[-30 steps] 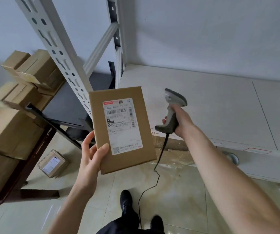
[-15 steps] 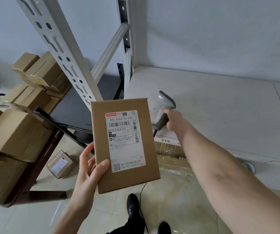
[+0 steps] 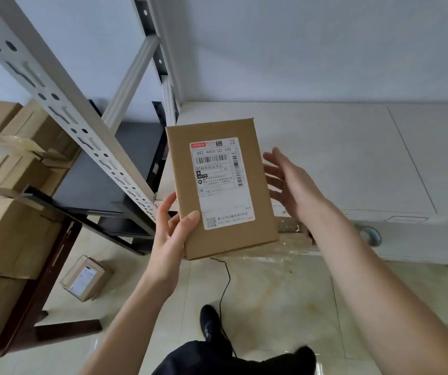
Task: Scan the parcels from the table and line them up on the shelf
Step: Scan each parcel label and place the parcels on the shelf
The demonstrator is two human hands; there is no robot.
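Change: scanner gone from the right hand (image 3: 291, 182) since half a second ago; that hand now reaches bare toward the parcel (image 3: 221, 188).
Stacked boxes (image 3: 14, 169): piled on a dark table (image 3: 55, 255) at far left.
Small box (image 3: 86, 277): lying on the floor tiles beneath, label up.
Shelf upright (image 3: 55, 98): pale slotted metal, slanting across the left.
Left hand (image 3: 171, 234): grips the parcel's near left corner, thumb on its face, fingers behind.
Parcel: flat brown, label facing the camera, held up in front of the white shelf board (image 3: 325, 158).
Right hand: fingers spread, just right of the parcel, holding nothing.
Black cable (image 3: 225, 288): trailing down to the floor.
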